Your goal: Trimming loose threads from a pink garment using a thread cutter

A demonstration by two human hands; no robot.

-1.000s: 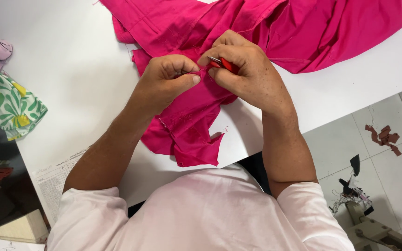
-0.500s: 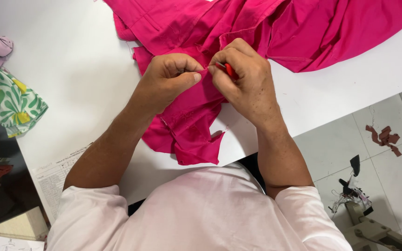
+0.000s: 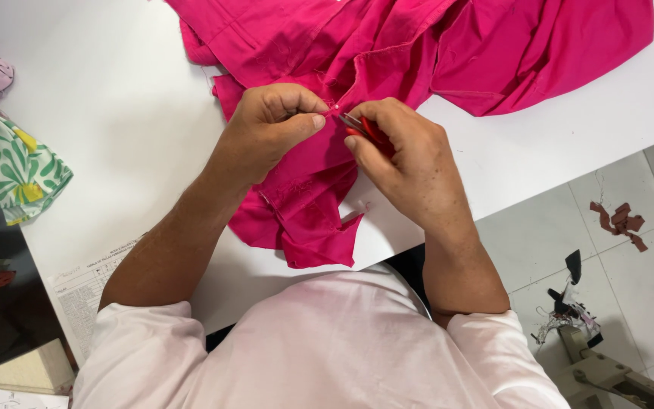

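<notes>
Here, pink cloth (image 3: 418, 45) lies spread on the white table (image 3: 115, 136), one end hanging over the near edge. Left hand (image 3: 270, 125) is clenched, pinching a fold of the cloth between thumb and forefinger. Right hand (image 3: 406, 155) grips a red-handled snipper (image 3: 365, 130), its tip at the pinched spot. Hands nearly touch. Floral fabric (image 3: 9, 163) sits at the table's left edge; scraps (image 3: 621, 223) lie on the floor.

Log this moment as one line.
left hand: pinching pink fabric | right hand: holding red-handled snips at the pinched edge | surface: white table
</notes>
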